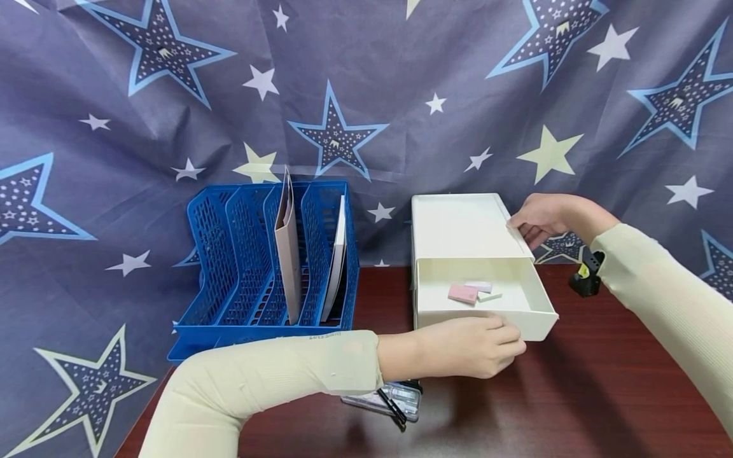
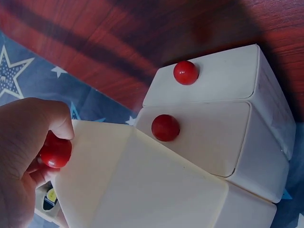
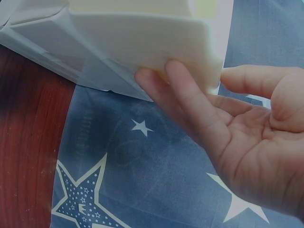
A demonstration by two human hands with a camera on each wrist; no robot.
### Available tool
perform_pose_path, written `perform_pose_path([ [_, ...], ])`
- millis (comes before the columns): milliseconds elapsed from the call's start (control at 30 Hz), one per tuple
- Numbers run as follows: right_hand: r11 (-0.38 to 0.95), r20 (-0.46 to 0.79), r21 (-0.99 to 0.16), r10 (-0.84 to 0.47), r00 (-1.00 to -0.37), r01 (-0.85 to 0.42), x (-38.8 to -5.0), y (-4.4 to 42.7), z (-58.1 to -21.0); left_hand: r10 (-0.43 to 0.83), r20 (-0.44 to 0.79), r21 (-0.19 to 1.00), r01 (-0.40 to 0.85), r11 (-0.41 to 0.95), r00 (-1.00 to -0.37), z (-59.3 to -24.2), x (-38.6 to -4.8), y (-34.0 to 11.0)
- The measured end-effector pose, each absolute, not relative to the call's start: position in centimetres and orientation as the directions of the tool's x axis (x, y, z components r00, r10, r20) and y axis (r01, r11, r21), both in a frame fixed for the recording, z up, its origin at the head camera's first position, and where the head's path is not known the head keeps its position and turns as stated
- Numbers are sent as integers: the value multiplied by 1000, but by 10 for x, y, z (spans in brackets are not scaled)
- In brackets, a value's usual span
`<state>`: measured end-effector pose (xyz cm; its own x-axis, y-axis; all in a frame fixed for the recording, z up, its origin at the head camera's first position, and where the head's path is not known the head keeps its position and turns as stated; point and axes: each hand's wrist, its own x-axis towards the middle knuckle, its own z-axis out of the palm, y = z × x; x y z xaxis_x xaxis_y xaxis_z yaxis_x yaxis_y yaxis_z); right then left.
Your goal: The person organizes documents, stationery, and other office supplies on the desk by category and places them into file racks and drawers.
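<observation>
A white drawer unit [image 1: 458,222] stands against the cloth, its top drawer [image 1: 541,323] pulled out. Inside lie a pink block [image 1: 462,293] and two small pale pieces. My left hand [image 1: 466,346] is at the drawer's front; in the left wrist view its fingers curl round a red round knob [image 2: 56,152]. Two lower drawers show red knobs [image 2: 166,128] of their own. My right hand [image 1: 546,216] rests fingers and thumb on the unit's upper right side, seen close in the right wrist view [image 3: 247,128].
Left of the unit, a blue slotted file rack [image 1: 258,254] holds a pinkish-brown folder [image 1: 289,261] and a white book [image 1: 336,267]. Below my left forearm lie a clear case [image 1: 403,397] and black pens [image 1: 392,405]. Star-patterned cloth hangs behind the dark red table [image 1: 618,381].
</observation>
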<state>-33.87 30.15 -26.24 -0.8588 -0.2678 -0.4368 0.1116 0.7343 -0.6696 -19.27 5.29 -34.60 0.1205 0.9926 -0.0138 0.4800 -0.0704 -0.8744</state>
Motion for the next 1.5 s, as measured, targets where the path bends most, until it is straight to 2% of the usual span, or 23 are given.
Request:
perform_pose_path([
  [933,731,-444,-669,-247,-862,134,-339,301,-263,999,-30,-883,469,-34,15,-344,-227,61],
  [1500,711,-442,-690,-265,-857,136,-338,301,-263,1000,-15,-874,485,-5,-16,-345,-251,65],
])
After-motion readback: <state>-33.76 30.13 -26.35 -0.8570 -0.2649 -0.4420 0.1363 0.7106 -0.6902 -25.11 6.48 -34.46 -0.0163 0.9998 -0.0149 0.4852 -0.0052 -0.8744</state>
